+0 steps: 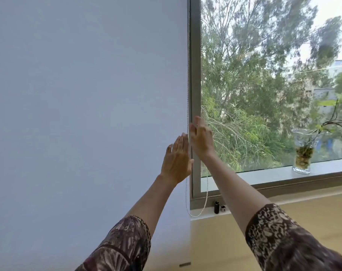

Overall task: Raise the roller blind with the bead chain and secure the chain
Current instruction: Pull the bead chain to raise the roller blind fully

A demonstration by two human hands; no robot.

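A pale grey roller blind hangs fully lowered over the left window, reaching down past the sill. A white bead chain runs down its right edge beside the grey window frame and ends in a loop near the sill. My left hand is flat and open, fingers up, against the blind's right edge next to the chain. My right hand is raised just right of the chain, fingers spread near it; whether they touch the chain I cannot tell.
A glass vase with a plant stands on the window sill at the right. A small black object and a small white clip sit at the frame's base. A light wooden surface lies below.
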